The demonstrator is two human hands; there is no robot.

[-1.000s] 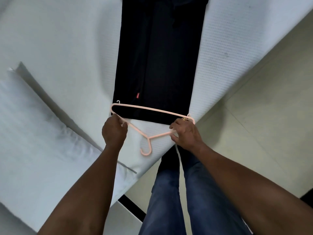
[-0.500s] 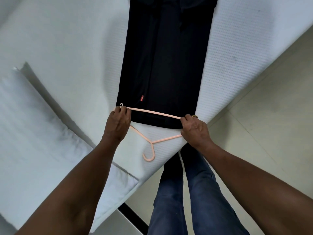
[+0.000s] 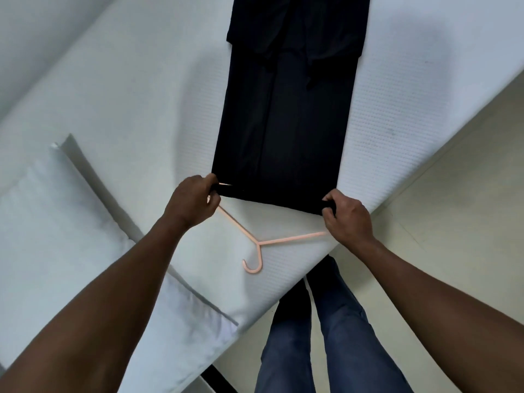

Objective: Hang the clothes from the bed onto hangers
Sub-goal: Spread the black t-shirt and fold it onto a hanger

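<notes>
A long black garment lies flat on a white bed, its near edge rolled over the far side of a peach hanger whose sloping arms and hook rest on the bed, hook pointing toward the person. The left hand and right hand each grip one end of that rolled edge, fingers and thumb curled tightly round the cloth. A white pillow lies at the left, and the person's jeans and a pale floor show beyond the bed's edge.
</notes>
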